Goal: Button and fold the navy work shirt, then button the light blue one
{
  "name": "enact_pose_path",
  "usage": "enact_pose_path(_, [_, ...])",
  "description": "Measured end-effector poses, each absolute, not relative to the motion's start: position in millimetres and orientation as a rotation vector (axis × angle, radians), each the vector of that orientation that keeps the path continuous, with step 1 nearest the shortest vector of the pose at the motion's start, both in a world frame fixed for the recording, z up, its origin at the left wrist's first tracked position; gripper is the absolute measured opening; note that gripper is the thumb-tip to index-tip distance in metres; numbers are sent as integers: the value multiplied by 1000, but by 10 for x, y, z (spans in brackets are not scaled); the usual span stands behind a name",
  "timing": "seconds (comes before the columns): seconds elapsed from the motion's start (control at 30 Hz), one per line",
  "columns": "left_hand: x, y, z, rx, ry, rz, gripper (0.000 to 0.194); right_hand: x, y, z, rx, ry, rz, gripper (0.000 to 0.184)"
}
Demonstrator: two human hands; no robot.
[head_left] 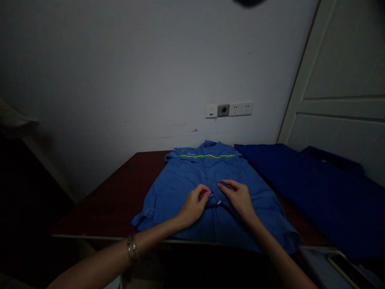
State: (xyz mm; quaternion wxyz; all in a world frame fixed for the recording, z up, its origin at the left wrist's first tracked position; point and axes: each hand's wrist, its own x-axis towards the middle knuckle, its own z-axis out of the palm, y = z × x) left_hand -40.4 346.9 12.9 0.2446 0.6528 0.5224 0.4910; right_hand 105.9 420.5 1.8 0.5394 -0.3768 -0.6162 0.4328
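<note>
A blue work shirt (pixel 180 176) with a yellow-green stripe across its chest lies front side up, collar toward the wall, its lower edge hanging over the table's front. My left hand (pixel 196 202) pinches the shirt's front edge near the lower middle, thumb and forefinger together. Just to the right, my right hand (pixel 237 194) pinches the other side of the front opening. The cloth is lifted slightly between the two hands, and a small white spot, perhaps a label, shows there. Whether a button is between the fingers is too small to tell.
The shirt rests on a dark red table (pixel 120 192) against a white wall. Dark blue cloth (pixel 294 176) covers the table's right side. A phone (pixel 345 269) lies at the lower right. Wall sockets (pixel 237 109) sit above the table, and a pale door (pixel 339 80) stands at right.
</note>
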Motion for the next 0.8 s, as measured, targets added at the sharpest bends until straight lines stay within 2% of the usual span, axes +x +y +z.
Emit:
enact_pose_path(0.37, [-437,3562,70,1498,1382,1505,18,867,4180,36,-864,-1482,940,33])
enact_pose_path(0.6, [-457,3613,53,1613,1374,1499,17,840,4276,-34,-846,-1508,862,30])
enact_pose_path(0.8, [-504,3762,101,1691,1442,1412,18,786,4429,-56,-893,-1402,980,32])
